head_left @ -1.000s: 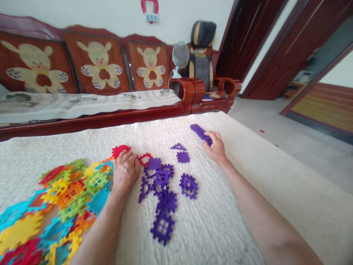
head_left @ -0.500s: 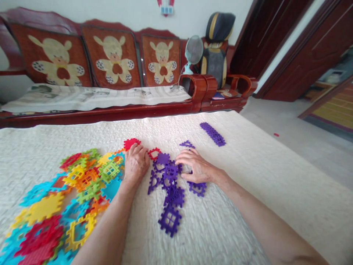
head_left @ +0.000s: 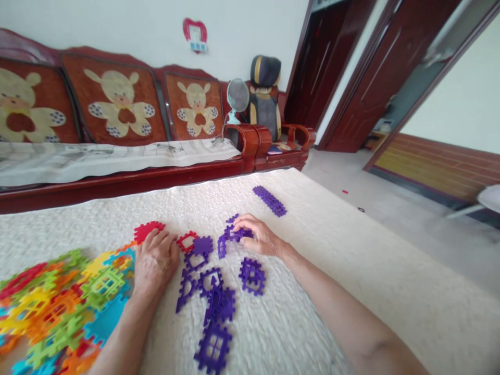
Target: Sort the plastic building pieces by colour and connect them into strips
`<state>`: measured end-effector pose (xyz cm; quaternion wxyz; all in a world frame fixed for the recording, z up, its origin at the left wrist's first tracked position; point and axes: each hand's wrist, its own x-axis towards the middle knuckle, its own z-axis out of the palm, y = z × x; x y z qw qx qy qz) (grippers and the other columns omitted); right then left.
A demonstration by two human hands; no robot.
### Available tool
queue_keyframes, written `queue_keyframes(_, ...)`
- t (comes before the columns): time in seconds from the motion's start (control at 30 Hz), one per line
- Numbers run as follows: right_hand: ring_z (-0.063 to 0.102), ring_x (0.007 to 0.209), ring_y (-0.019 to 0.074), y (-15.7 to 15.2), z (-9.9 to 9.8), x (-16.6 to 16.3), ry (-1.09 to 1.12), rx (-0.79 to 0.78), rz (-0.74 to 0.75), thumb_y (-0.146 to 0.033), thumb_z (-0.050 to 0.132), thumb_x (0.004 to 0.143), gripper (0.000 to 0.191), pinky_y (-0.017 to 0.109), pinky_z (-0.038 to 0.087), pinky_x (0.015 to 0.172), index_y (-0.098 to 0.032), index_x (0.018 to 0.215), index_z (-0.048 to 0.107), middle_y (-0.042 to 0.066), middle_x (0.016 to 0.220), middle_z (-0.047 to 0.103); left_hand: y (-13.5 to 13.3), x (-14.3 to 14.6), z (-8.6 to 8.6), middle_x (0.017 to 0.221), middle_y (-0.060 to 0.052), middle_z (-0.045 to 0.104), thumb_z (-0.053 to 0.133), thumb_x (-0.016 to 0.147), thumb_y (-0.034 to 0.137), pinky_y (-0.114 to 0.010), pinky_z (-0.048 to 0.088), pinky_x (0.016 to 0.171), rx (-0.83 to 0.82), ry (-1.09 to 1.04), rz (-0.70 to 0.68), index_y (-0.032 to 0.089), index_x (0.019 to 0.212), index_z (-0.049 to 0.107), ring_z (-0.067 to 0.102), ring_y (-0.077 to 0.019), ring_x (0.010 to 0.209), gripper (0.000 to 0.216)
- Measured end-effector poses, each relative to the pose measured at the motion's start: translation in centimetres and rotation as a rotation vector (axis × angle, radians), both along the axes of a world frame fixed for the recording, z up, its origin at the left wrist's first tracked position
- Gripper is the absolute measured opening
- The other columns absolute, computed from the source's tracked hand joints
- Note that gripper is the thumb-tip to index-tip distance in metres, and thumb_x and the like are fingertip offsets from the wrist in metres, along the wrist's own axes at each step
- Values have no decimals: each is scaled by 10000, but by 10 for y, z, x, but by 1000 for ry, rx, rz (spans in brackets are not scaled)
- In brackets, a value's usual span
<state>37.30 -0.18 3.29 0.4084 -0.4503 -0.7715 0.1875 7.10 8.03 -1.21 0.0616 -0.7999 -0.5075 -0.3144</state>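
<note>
My right hand [head_left: 260, 235] is closed on a purple interlocking tile [head_left: 231, 237], lifting it a little above the white quilted cloth [head_left: 351, 271]. My left hand [head_left: 155, 260] lies flat with fingers spread at the edge of the mixed-colour tile heap [head_left: 58, 297], fingertips near a red round tile [head_left: 147, 229] and a red open square tile [head_left: 186, 240]. Between the hands lie several loose purple tiles [head_left: 213, 299], one with a window shape [head_left: 252, 275]. A joined strip of purple tiles [head_left: 269, 200] rests further away, beyond my right hand.
A red wooden sofa [head_left: 128, 166] with bear-print cushions runs along the back. A small fan [head_left: 236, 99] and a dark bag [head_left: 265, 99] stand at its right end. Dark wooden doors [head_left: 351, 78] and bare floor [head_left: 422, 229] lie to the right of the cloth.
My right hand left the purple strip, came back to the loose purple tiles and closed on one. My left hand stayed at the heap's edge. The view has shifted.
</note>
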Motion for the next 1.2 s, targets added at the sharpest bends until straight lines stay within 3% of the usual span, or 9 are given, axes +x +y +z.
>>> queue_keyframes(0.13, 596, 890, 176, 6, -9, 16, 40, -53, -267, -276, 503, 883, 146, 301, 476, 795, -202, 907, 627, 42, 933, 636, 0, -1, -1, 1175, -117, 723, 415, 937, 270, -493, 426, 1056, 17, 18, 2, 182, 978, 724, 556, -314, 1261, 324)
queue_keyframes(0.27, 522, 678, 153, 14, -17, 34, -36, -130, -554, -328, 403, 952, 284, 269, 446, 709, -217, 752, 570, -20, 665, 540, 2, -2, -3, 1170, -125, 723, 415, 941, 283, -493, 434, 1042, 40, 21, -5, 179, 964, 726, 566, -321, 1250, 329)
queue_keyframes(0.37, 592, 748, 174, 17, -16, 50, -101, -211, -671, -265, 422, 937, 236, 281, 464, 770, -199, 953, 648, 3, 759, 644, 3, -2, -4, 1163, -129, 725, 411, 940, 280, -498, 433, 1042, 53, 22, -5, 172, 969, 727, 570, -327, 1243, 335)
queue_keyframes(0.47, 651, 896, 196, 15, -12, 63, -206, -295, -706, -205, 448, 923, 307, 294, 470, 859, -184, 1154, 649, 51, 957, 724, 4, -3, -5, 1169, -129, 723, 409, 940, 276, -495, 428, 1048, 53, 34, -3, 170, 977, 729, 564, -328, 1251, 339)
queue_keyframes(0.63, 646, 1005, 206, 9, -10, 61, -400, -246, -734, -245, 499, 937, 325, 302, 458, 938, -167, 1222, 635, 97, 1099, 699, 3, -4, -5, 1191, -120, 716, 418, 941, 275, -482, 427, 1047, 53, 41, -6, 178, 980, 727, 555, -319, 1266, 326)
queue_keyframes(0.8, 607, 1099, 275, 6, -6, 35, -460, -317, -879, -523, 582, 900, 539, 375, 470, 953, -149, 1288, 582, 164, 1204, 612, 2, -3, -4, 1180, -125, 718, 416, 938, 264, -488, 428, 1043, 49, 38, -1, 175, 965, 727, 557, -321, 1256, 324)
queue_keyframes(0.93, 583, 1126, 321, 7, -3, 22, -505, -376, -900, -498, 647, 834, 513, 424, 474, 958, -151, 1208, 605, 182, 1194, 575, 2, -2, -4, 1188, -116, 716, 422, 934, 265, -481, 425, 1044, 47, 41, -2, 183, 996, 725, 552, -311, 1263, 320)
queue_keyframes(1.07, 606, 1046, 268, 8, -6, 32, -382, -272, -844, -396, 666, 784, 449, 399, 493, 955, -171, 1168, 610, 123, 1108, 580, 2, -3, -4, 1166, -119, 724, 420, 935, 267, -479, 431, 1039, 57, 34, -5, 179, 995, 726, 564, -305, 1246, 324)
queue_keyframes(1.2, 579, 1107, 252, 4, -15, 63, -189, 90, -908, -318, 615, 769, 494, 406, 477, 1021, -188, 1243, 560, 112, 1163, 562, 2, -2, -3, 1161, -136, 723, 408, 936, 269, -501, 429, 1042, 62, 27, -16, 158, 996, 729, 562, -322, 1245, 344)
